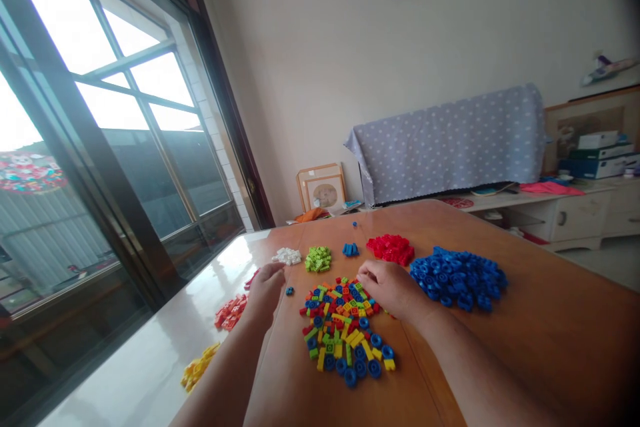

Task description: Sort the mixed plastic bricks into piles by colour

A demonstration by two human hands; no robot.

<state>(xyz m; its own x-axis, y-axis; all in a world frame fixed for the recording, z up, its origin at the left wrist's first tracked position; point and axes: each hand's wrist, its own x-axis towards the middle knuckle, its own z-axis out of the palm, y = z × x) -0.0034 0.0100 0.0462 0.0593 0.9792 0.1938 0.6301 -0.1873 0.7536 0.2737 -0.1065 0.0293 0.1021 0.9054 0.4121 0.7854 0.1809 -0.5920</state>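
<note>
Head view: bricks lie on a table (545, 327), and the step in hand looks to be picking through the mixed pile (345, 320), which sits between the forearms, with single-colour heaps around it. Right hand (387, 285) is at the pile's far right edge, thumb and fingers bent together; whether they pinch a brick I cannot tell. Left hand (267, 282) is just short of the white heap (287, 256), fingers drawn in, its grip likewise hidden. My judgement is that the next move calls for a light fingertip pinch on one brick, without dragging its neighbours. Bare wood runs between the pile and the left forearm, broken by a loose blue piece (289, 291). Beyond the pile, the green heap (319, 259), small blue group (351, 250) and red heap (391, 249) leave narrow gaps. The blue heap (457, 278) crowds the right wrist, but open tabletop stretches right of it. Leftward, the orange heap (230, 313) and yellow heap (199, 366) hug the forearm, so a sideways sweep could scatter them.
</note>
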